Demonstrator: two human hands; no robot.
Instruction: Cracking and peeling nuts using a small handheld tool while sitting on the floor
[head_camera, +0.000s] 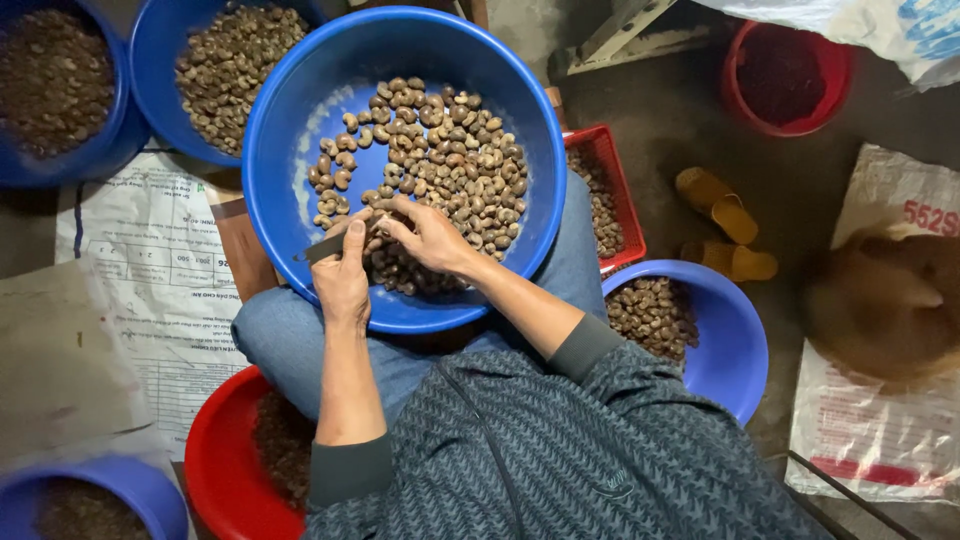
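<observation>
A large blue basin (300, 110) rests on my lap, half filled with brown cashew nuts (450, 150). My left hand (343, 270) grips a small knife (325, 247) whose blade points left over the basin's near side. My right hand (430, 235) pinches a single nut (380, 222) right against the knife, fingers curled around it. Both hands hover over the nuts at the basin's near edge.
Blue basins of nuts stand at the top left (215, 60), far left (50, 80) and right (725, 340). A red basin (215, 460) sits at my lower left, a small red crate (610, 190) beside my knee. Yellow sandals (720, 215), sacks (880, 330) and a red bucket (785, 75) lie to the right.
</observation>
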